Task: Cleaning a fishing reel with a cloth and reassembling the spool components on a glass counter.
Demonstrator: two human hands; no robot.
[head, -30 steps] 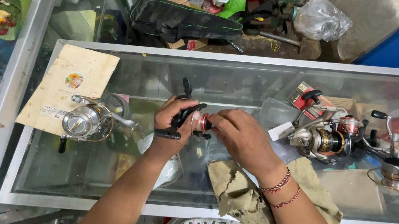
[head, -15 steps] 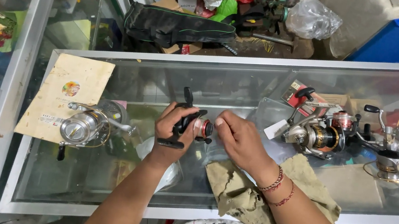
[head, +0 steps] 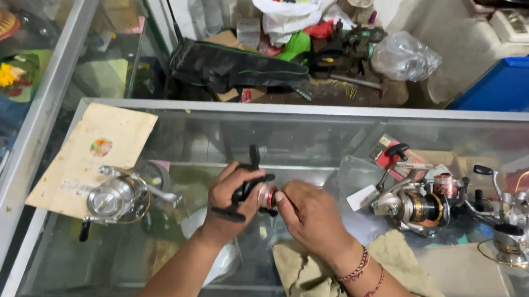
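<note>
Where hands (head: 271, 204) close, reel (head: 257, 194) half-hidden.

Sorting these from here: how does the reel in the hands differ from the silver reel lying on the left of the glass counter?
The black reel is dark with a red spool; the silver reel is shiny metal all over. The black reel is gripped in the left hand with the right hand at its spool; the silver reel lies untouched, partly on a tan paper sheet. Both are spinning reels with crank handles.

Your left hand (head: 225, 199) is curled tight with its forearm running down-left, while your right hand (head: 310, 214) meets it fingertip-first, wrist bent, forearm angling down-right.
</note>
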